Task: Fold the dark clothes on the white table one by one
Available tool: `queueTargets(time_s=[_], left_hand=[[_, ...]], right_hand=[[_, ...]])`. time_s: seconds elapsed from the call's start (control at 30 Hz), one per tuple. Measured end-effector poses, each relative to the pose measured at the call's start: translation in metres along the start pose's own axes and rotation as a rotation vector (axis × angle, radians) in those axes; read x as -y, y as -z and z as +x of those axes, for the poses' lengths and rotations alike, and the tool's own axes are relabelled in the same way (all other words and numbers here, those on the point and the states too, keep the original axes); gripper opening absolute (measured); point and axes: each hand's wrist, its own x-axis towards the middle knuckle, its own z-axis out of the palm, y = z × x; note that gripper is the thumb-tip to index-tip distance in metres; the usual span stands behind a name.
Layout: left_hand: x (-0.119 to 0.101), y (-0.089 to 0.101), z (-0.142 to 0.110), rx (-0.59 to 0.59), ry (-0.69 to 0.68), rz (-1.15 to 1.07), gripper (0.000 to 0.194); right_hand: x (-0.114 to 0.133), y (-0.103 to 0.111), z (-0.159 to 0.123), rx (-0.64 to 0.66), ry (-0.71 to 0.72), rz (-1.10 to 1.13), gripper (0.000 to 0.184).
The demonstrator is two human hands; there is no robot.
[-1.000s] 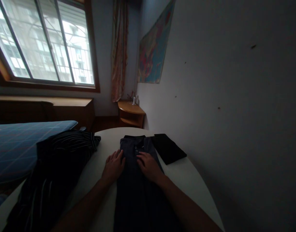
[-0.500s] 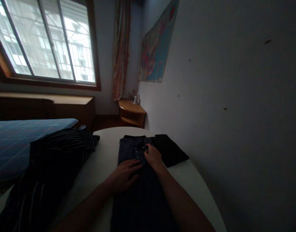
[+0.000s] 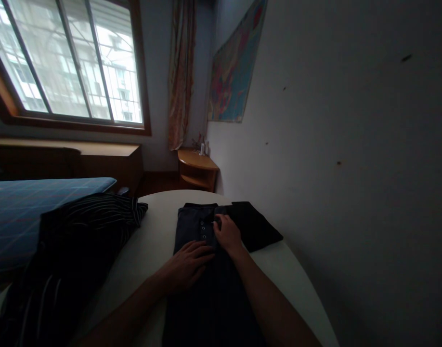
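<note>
A dark navy shirt (image 3: 192, 223) with a short row of pale round buttons lies lengthwise on the white table (image 3: 159, 207). My left hand (image 3: 189, 262) rests flat on it just below the buttons, fingers stretched out. Beside the buttons, my right hand (image 3: 227, 232) has its thumb and fingers bent together on the shirt's fabric near the collar. A black flat piece of cloth (image 3: 255, 226) sticks out to the right of the shirt; whether it is the sleeve or a separate piece I cannot tell.
Black clothing with white stripes (image 3: 109, 212) is heaped over the table's left side, next to a blue checked mattress (image 3: 76, 190). A wooden corner shelf (image 3: 197, 159) stands at the back. The wall (image 3: 315, 120) runs close along the right.
My left hand has slid very slightly down and to the right on the shirt. My right hand has shifted a little to the left, still at the fabric by the buttons.
</note>
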Motion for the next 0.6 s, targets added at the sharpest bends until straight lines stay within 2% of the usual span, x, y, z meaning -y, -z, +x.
queueTargets(time_s=[0.1,0.3,0.47,0.6], left_hand=[[-0.0040,0.0031,0.0026,0.008,-0.019,-0.008,0.052],[-0.0075,0.0027,0.0038,-0.015,0.007,-0.026,0.055],[-0.0047,-0.0001,0.0021,-0.005,0.014,-0.010,0.056],[-0.0058,0.0001,0.0027,0.016,0.029,-0.007,0.059]], right_hand=[[-0.0014,-0.0019,0.0009,0.018,-0.057,-0.082,0.043],[-0.0043,-0.0041,0.0062,0.050,-0.087,-0.047,0.030],[-0.0027,0.0004,0.0061,0.016,0.010,0.011,0.034],[-0.0033,-0.0042,0.0043,0.063,0.089,0.034,0.035]])
